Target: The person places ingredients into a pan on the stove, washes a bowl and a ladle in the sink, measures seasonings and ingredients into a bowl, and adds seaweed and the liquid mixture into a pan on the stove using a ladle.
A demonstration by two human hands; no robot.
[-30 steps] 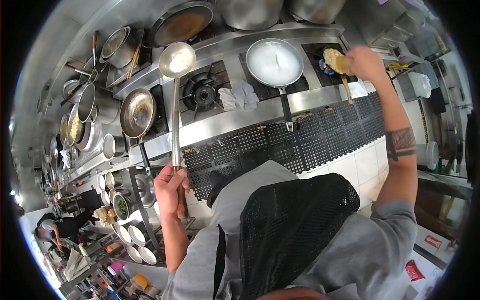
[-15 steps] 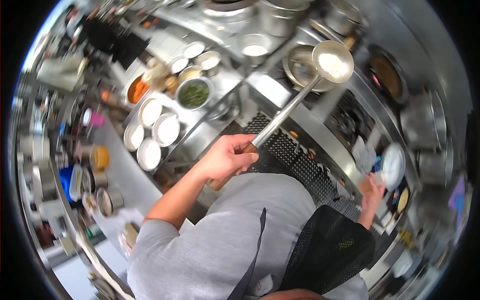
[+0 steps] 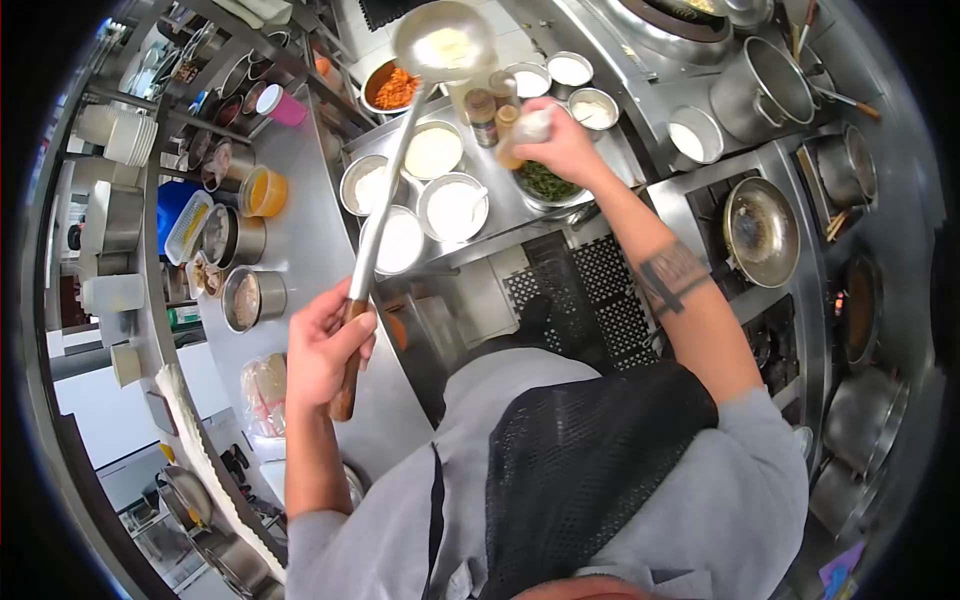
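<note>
A steel counter (image 3: 305, 235) runs at left, a stove (image 3: 700, 195) at right, a mat (image 3: 615, 305) between. The left hand (image 3: 330, 345) grips the ladle (image 3: 388, 200), which rises to top centre; the right hand (image 3: 562, 150) holds a blurred bottle (image 3: 510, 152) near the greens (image 3: 548, 182).

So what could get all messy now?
The ladle in the left hand might tip and spill the food in it. The right hand, which seems to hold a blurry container, is close to the jars, so it might knock one over, perhaps into the greens.
</note>
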